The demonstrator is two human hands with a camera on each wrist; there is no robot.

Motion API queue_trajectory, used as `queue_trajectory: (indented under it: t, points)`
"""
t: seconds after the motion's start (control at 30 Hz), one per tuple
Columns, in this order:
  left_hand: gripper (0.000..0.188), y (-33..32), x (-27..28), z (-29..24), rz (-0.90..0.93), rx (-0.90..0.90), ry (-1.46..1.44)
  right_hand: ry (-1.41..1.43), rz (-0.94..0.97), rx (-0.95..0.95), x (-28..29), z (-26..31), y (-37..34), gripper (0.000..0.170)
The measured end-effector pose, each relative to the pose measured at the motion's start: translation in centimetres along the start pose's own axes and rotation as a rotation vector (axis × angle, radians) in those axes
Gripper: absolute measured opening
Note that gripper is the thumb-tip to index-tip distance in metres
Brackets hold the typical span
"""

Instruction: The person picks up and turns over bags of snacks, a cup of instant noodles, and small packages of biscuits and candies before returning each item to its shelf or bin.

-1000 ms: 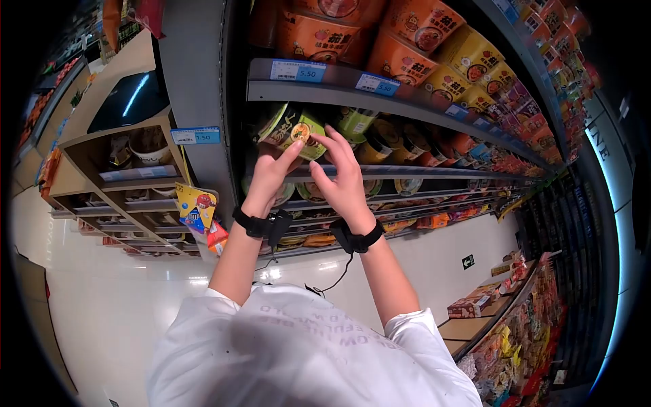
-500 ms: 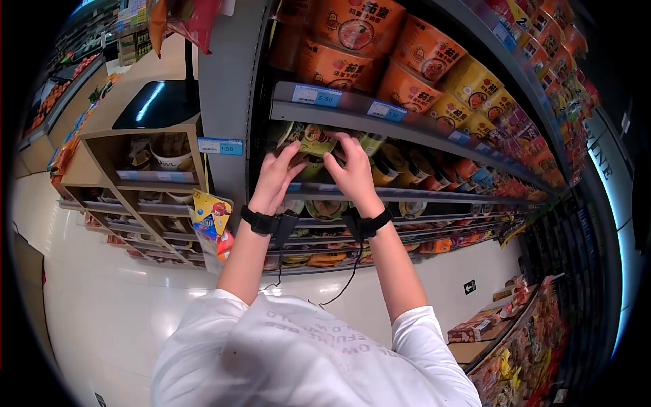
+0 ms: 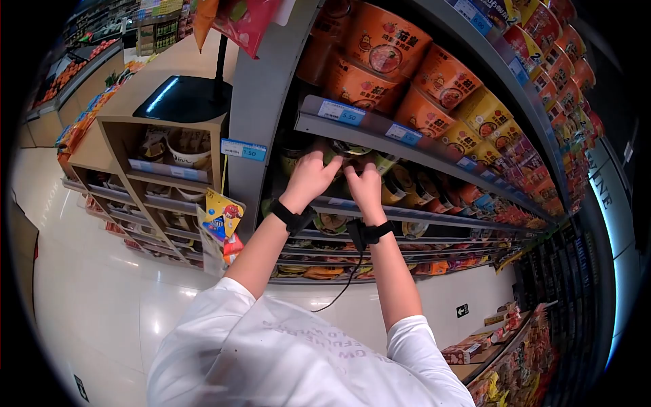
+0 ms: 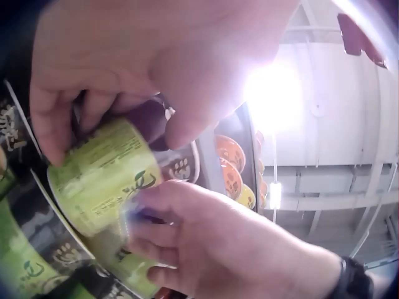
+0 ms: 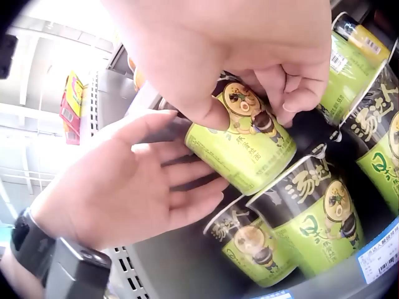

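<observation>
A green and black noodle cup point(image 5: 243, 146) is tilted between both hands, above other such cups on the shelf. The left hand point(image 3: 312, 180) has its thumb and fingers around one end of it; in the right wrist view this left hand point(image 5: 134, 180) shows its palm, fingers reaching behind the cup. The right hand point(image 3: 366, 190) grips it too, thumb over the printed front and fingers curled at the far side. In the left wrist view the right hand point(image 4: 218, 240) touches the cup's green side point(image 4: 103, 174). The head view mostly hides the cup behind the fingers.
Just above the hands runs a shelf edge point(image 3: 373, 129) with price tags, carrying orange tubs point(image 3: 386, 51). Matching green cups point(image 5: 312, 218) stand below the held one. Left of the hands are an upright post point(image 3: 261, 102), hanging yellow packets point(image 3: 222, 214) and a wooden rack point(image 3: 112, 136).
Both hands have moved farther in under the shelf edge with the cup, which the head view showed clearly before. The spread fingers have drawn closer together, and the head view has shifted.
</observation>
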State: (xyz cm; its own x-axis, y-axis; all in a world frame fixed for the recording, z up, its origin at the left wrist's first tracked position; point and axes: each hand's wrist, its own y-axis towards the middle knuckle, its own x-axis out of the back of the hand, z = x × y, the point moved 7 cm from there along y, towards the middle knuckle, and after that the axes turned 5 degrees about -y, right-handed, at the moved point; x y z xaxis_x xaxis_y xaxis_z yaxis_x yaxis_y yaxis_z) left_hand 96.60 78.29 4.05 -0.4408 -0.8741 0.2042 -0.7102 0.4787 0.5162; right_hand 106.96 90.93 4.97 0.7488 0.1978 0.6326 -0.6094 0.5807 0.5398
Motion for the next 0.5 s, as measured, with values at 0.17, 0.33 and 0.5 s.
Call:
queue_trajectory:
  t: [0.17, 0.33, 0.5]
  points:
    - [0.045, 0.2, -0.4, -0.3, 0.022, -0.023, -0.020, 0.028, -0.024, -0.020, 0.4, -1.0, 0.3, 0.039]
    - [0.048, 0.1, -0.6, -0.5, 0.020, -0.002, 0.023, 0.083, -0.023, -0.028, 1.3, 0.0, -0.3, 0.036]
    - [0.046, -0.2, -0.4, -1.0, -0.087, -0.083, 0.081, 0.078, -0.019, 0.024, 1.0, -0.3, -0.9, 0.040]
